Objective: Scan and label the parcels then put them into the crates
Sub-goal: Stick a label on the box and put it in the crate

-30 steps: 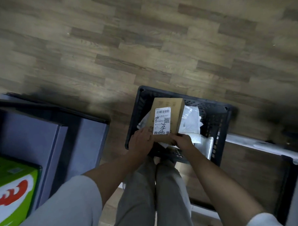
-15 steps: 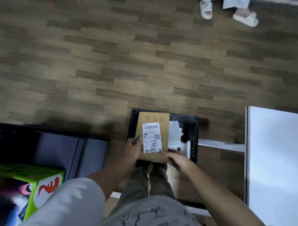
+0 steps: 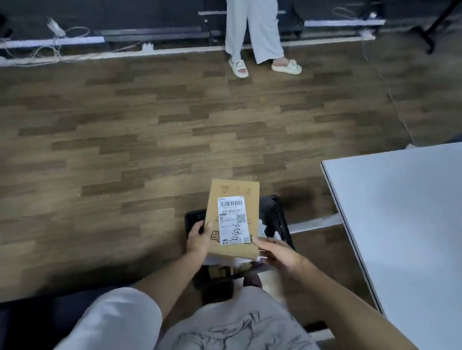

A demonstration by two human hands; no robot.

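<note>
A brown cardboard parcel (image 3: 235, 198) with a white shipping label (image 3: 233, 219) and handwritten digits is held above a black plastic crate (image 3: 272, 212) on the floor. My left hand (image 3: 198, 239) grips the parcel's near left edge, thumb on top. My right hand (image 3: 279, 252) holds its near right corner with the fingers stretched along the edge. White bagged parcels (image 3: 266, 231) lie in the crate, mostly hidden under the box.
A white table (image 3: 412, 220) stands at the right. A person in pale trousers and white sandals (image 3: 261, 54) stands at the far side of the wood floor. Cables and power strips (image 3: 60, 44) run along the dark back wall. My knees fill the bottom.
The parcel has risen out of the crate toward me, still in both hands. My view has tilted up, bringing in the table, the standing person and the back wall.
</note>
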